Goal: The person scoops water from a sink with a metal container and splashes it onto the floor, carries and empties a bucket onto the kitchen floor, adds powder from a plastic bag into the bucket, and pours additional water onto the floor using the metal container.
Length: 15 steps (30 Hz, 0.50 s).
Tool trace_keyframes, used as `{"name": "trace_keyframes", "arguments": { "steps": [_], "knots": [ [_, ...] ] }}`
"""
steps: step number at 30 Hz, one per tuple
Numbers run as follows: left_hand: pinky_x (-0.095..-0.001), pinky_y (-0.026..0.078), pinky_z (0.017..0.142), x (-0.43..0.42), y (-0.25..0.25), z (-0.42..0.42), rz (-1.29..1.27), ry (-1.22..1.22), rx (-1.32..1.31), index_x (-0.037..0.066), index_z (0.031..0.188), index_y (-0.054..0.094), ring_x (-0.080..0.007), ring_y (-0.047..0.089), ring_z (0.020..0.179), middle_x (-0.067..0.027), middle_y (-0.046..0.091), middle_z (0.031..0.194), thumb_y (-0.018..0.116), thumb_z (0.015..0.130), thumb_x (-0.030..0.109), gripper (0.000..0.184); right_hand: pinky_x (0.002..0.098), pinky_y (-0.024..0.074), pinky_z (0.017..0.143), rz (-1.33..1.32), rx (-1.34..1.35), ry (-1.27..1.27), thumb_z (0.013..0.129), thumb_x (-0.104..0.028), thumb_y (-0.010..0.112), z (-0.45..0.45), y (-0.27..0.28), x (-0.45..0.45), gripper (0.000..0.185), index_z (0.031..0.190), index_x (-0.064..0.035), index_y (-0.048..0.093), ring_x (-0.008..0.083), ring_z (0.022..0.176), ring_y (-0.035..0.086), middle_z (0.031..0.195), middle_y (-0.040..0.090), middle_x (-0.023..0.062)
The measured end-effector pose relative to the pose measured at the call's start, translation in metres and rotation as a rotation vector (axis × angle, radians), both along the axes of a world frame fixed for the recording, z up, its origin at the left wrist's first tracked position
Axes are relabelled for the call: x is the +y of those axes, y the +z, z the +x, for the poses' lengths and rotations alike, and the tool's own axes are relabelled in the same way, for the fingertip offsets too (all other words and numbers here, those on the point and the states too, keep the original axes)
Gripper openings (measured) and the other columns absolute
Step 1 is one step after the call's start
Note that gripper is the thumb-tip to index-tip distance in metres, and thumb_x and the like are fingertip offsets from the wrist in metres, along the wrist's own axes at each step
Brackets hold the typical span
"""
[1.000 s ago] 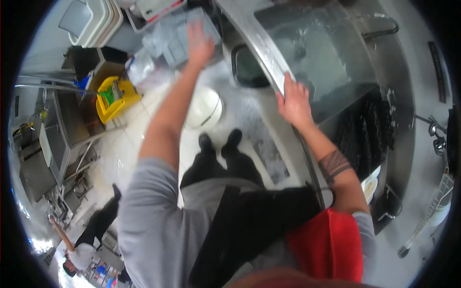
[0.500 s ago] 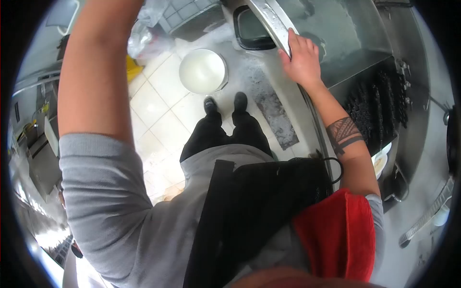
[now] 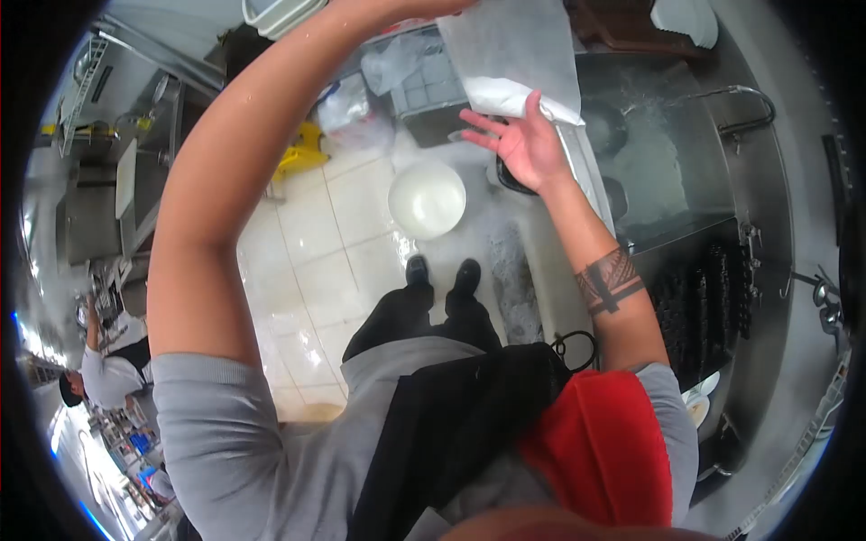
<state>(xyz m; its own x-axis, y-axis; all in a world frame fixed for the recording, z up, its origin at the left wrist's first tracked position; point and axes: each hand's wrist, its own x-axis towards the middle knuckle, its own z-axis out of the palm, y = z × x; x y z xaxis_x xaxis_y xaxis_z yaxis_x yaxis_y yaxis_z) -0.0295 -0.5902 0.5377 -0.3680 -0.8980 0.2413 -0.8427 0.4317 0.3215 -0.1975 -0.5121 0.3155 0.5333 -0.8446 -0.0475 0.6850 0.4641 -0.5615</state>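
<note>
At the top edge, my left hand [image 3: 439, 6] is mostly cut off, beside the upper left corner of a white, translucent sheet or bag [image 3: 514, 45]. Its fingers do not show well enough to tell whether they grip it. My right hand [image 3: 532, 151] is open, palm showing and fingers spread, just below the folded lower edge of that white sheet. I cannot tell whether the thumb touches it. Beneath the right hand lies a black-rimmed item [image 3: 512, 176], partly hidden, next to the metal sink edge [image 3: 591, 180].
A white bucket [image 3: 427, 200] of cloudy liquid stands on the wet tiled floor [image 3: 298, 261]. To the right is a sink [image 3: 663, 171] with water and a black ridged mat [image 3: 699, 298]. A yellow object [image 3: 302, 151] and plastic bags [image 3: 356, 113] sit at left. Another person [image 3: 113, 370] is far left.
My right hand has let go of the metal edge and opened. My left arm has swung toward the top middle. The white sheet has come into view, and the view has shifted.
</note>
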Motion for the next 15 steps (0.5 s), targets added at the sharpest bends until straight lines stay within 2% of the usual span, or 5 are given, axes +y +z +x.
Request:
{"name": "trace_keyframes", "arguments": {
  "steps": [4,7,9,13,15],
  "knots": [
    [-0.0337,0.052,0.060,0.016,-0.100,0.059,0.416,0.137,0.259,0.000,0.077,0.067,-0.0182,0.064,0.058,-0.0117,0.063,0.061,0.059,0.091,0.031,0.035,0.0444,0.0507,0.090,0.065,0.164,-0.070,0.095,-0.051,0.045,0.003,-0.055,0.012,0.063,0.126,0.0040,0.042,0.0329,0.102,0.060,0.117,0.056,0.0197],
    [-0.0290,0.052,0.064,0.027,-0.217,0.101,0.628,0.209,0.482,0.001,0.091,0.069,-0.0134,0.064,0.067,-0.0083,0.068,0.075,0.062,0.091,0.029,0.029,0.0368,0.0538,0.077,0.020,0.716,-0.144,0.094,-0.053,0.047,0.003,-0.121,0.018,0.064,0.120,0.0052,0.051,0.0208,0.091,0.062,0.112,0.060,0.0165],
    [-0.0289,0.051,0.070,0.033,-0.328,0.130,0.764,0.197,0.721,0.002,0.102,0.069,-0.0143,0.063,0.077,-0.0072,0.069,0.088,0.066,0.089,0.031,0.032,0.0370,0.0526,0.079,0.010,0.907,-0.113,0.093,-0.053,0.048,0.004,-0.158,0.025,0.065,0.118,0.0061,0.053,0.0234,0.092,0.062,0.111,0.061,0.0179],
    [-0.0309,0.050,0.074,0.069,-0.480,0.136,0.803,0.319,0.767,0.001,0.103,0.069,-0.0161,0.060,0.081,-0.0060,0.068,0.092,0.066,0.087,0.033,0.035,0.0391,0.0481,0.087,-0.194,1.445,-0.087,0.091,-0.053,0.050,0.004,-0.267,0.031,0.065,0.114,0.0077,0.059,0.0345,0.097,0.061,0.111,0.062,0.0243],
    [-0.0307,0.050,0.077,0.081,-0.552,0.145,0.884,0.385,0.757,0.001,0.104,0.068,-0.0165,0.061,0.084,-0.0064,0.068,0.093,0.067,0.088,0.031,0.034,0.0391,0.0477,0.085,-0.311,1.598,-0.064,0.092,-0.054,0.046,0.013,-0.328,0.034,0.066,0.112,0.0072,0.059,0.0344,0.095,0.062,0.103,0.064,0.0233]
  ]
}}
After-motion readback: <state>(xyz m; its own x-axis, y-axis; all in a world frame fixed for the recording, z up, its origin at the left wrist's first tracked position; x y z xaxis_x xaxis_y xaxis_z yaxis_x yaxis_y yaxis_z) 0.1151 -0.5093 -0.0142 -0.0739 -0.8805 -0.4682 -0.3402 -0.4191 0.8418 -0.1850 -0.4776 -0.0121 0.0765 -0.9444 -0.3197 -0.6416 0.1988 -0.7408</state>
